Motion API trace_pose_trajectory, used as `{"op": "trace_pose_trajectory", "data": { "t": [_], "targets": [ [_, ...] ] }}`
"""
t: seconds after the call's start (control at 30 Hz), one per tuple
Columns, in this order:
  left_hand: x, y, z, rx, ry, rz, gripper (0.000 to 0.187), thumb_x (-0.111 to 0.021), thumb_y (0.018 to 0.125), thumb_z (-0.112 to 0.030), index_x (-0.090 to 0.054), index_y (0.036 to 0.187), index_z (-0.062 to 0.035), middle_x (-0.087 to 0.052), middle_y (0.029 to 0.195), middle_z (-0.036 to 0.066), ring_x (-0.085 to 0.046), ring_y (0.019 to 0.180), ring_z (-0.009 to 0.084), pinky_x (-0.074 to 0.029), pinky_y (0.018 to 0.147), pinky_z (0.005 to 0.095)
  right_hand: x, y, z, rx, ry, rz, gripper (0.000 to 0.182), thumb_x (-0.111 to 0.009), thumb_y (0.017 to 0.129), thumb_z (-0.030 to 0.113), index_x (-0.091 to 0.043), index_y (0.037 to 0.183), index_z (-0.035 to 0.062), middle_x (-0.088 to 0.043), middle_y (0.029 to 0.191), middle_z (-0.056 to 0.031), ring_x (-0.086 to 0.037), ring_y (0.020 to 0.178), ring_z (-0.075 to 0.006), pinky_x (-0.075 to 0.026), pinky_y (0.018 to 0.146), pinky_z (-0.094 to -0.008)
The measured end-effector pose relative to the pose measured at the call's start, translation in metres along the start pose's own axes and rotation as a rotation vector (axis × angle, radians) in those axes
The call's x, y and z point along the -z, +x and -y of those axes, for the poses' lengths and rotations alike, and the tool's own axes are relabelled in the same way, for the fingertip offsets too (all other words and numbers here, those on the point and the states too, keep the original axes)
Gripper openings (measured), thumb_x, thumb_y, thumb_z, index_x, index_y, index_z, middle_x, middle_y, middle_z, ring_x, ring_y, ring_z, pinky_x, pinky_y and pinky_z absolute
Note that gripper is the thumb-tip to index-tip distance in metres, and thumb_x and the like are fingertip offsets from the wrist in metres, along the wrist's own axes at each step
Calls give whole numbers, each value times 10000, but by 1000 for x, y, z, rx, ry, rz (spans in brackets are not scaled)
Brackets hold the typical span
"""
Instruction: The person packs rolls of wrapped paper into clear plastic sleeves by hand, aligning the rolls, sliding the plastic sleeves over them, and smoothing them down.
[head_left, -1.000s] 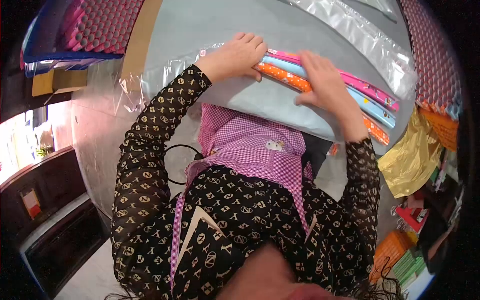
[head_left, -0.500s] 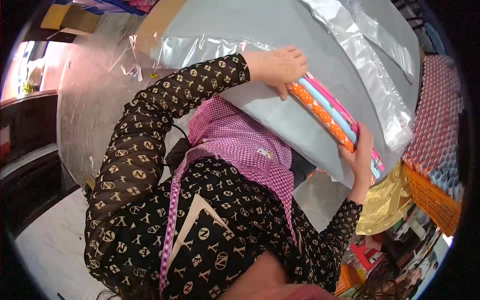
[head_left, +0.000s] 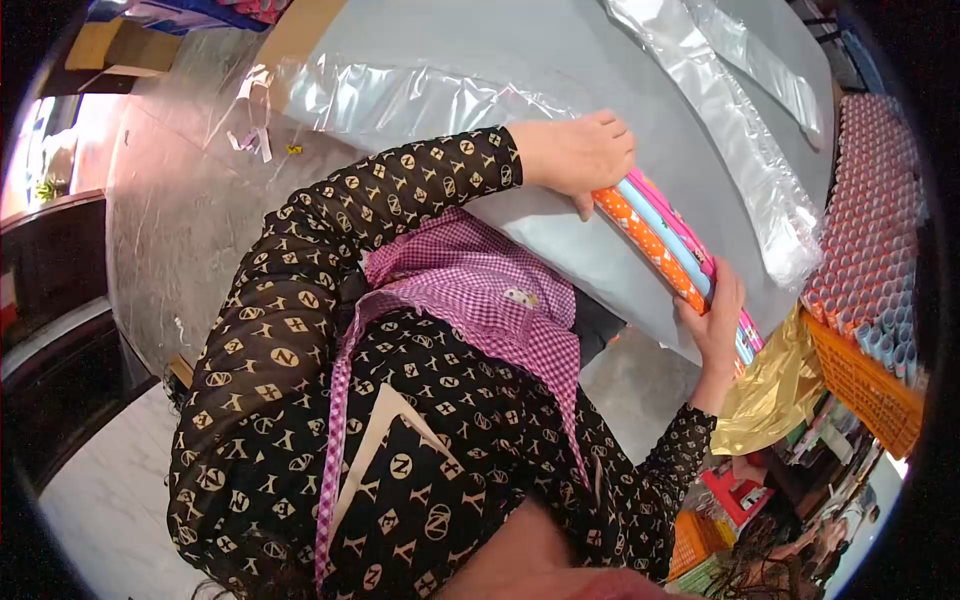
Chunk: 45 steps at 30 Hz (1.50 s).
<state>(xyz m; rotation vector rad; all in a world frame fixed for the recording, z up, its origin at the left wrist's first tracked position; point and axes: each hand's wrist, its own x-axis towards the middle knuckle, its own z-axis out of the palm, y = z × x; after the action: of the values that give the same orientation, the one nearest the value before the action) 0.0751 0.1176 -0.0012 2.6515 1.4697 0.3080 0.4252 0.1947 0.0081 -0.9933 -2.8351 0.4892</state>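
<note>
A bundle of slim patterned rolls (head_left: 655, 239), orange with white dots, light blue and pink, lies at a slant over the grey table (head_left: 560, 50). They look like rolls of wrapping paper. My left hand (head_left: 582, 152) is closed over their upper left end and hides it. Near the lower right end, my right hand (head_left: 717, 310) wraps around the bundle, with the roll ends sticking out past it. A clear plastic sleeve (head_left: 420, 95) lies flat beyond my left forearm, its right part reaching behind my left hand.
More clear plastic sleeves (head_left: 735, 130) lie across the table's right side. Past the right edge, an orange crate (head_left: 865, 385) stands below a big stack of similar rolls (head_left: 865, 210). Gold foil sheet (head_left: 765, 395) hangs beside it. A cardboard box (head_left: 125, 48) is at the far left.
My left hand has shifted slightly right and down along with the upper end of the rolls. My right hand keeps its grip, moving a little lower. The view has tilted slightly.
</note>
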Motion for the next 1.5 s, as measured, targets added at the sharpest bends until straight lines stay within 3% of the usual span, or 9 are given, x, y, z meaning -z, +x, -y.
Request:
{"op": "trace_pose_trajectory", "data": {
  "t": [0.23, 0.33, 0.4, 0.5, 0.6, 0.7, 0.83, 1.1, 1.5],
  "targets": [
    [-5, 7, -6, 9, -26, -17, 671, -837, 547, -469, -619, 936, 32, -600, 947, 105, -557, 969, 261, -428, 860, 341, -3, 3, -2, 13, -19, -10, 784, -770, 657, 189, -438, 1348, 25, -541, 1243, -169, -486, 1136, -371, -377, 1010, -449],
    [-1, 2, -5, 14, -111, -5, 776, -841, 551, -470, -574, 1087, 24, -594, 1018, 123, -550, 1018, 288, -424, 878, 379, -3, 1, -4, 8, -23, -14, 781, -768, 663, 200, -439, 1349, 22, -539, 1247, -172, -485, 1139, -377, -378, 1012, -452],
    [6, -9, -3, 94, -106, -124, 932, -852, 541, -420, -469, 1275, 9, -548, 1241, 176, -481, 1230, 341, -346, 1064, 453, -2, 2, -3, 16, -2, -23, 780, -766, 664, 206, -441, 1348, 21, -539, 1251, -176, -486, 1138, -379, -386, 1003, -453],
    [6, -36, 11, 159, -4, -192, 932, -848, 565, -467, -455, 1315, -77, -517, 1320, 136, -447, 1285, 342, -351, 1043, 502, 0, 0, -5, -26, -3, 27, 777, -763, 667, 204, -442, 1350, 20, -542, 1248, -180, -489, 1135, -378, -397, 991, -451],
    [9, -51, 11, 237, 7, -54, 865, -842, 608, -415, -464, 1312, -83, -511, 1347, 116, -415, 1329, 343, -316, 1088, 510, 3, -1, -3, -8, 12, 17, 755, -759, 675, 196, -448, 1342, 24, -547, 1227, -179, -496, 1122, -377, -404, 979, -451],
    [8, -51, 10, 235, 3, -56, 825, -828, 615, -302, -455, 1318, -87, -530, 1316, 102, -412, 1328, 333, -289, 1121, 502, 0, -3, -7, 53, 12, -43, 737, -757, 680, 197, -455, 1330, 29, -556, 1195, -179, -504, 1103, -377, -407, 968, -453],
    [8, -41, 9, 219, 25, -54, 783, -812, 623, -275, -463, 1298, -83, -537, 1295, 102, -417, 1319, 322, -290, 1119, 502, -1, -2, -4, 28, -1, -27, 745, -762, 675, 202, -453, 1331, 33, -557, 1188, -185, -505, 1101, -383, -400, 972, -460],
    [11, -23, 11, 218, 74, 106, 815, -823, 627, -348, -469, 1310, -81, -525, 1246, 105, -456, 1245, 293, -276, 1124, 490, -2, 2, 1, 14, -6, -41, 748, -770, 665, 198, -458, 1327, 39, -562, 1177, -183, -505, 1109, -383, -398, 973, -451],
    [-5, -4, 4, 69, 64, -28, 773, -830, 571, -491, -529, 1104, -20, -569, 1074, 103, -510, 1106, 286, -356, 1035, 419, -5, 8, -1, 54, 28, -57, 761, -786, 648, 205, -463, 1315, 34, -567, 1187, -179, -510, 1108, -380, -392, 983, -457]
  ]
}}
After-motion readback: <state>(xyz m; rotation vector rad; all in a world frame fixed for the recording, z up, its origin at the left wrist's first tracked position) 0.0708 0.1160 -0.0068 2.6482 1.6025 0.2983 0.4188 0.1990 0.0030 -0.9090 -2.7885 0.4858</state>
